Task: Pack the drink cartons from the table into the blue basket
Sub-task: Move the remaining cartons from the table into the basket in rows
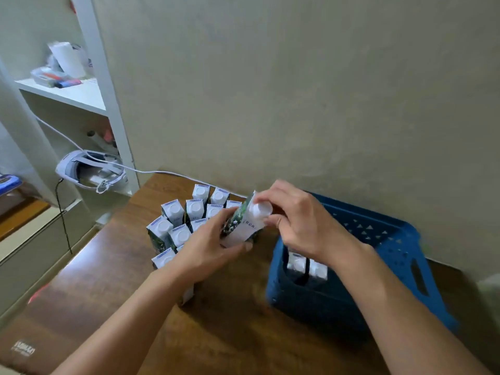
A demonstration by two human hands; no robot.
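I see both hands, left hand (208,247) and right hand (300,226), gripping one carton (243,226) between them. Two cartons (307,267) stand in the basket (392,239) under my right wrist; most cartons (184,223) remain beyond my left hand.

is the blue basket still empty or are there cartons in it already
Not empty. Two white carton tops stand upright at the near-left corner inside the blue basket; the rest of its visible floor looks bare.

Cartons (180,228) stand grouped on the table (108,280), left of the basket (392,255) holding two cartons (307,265).
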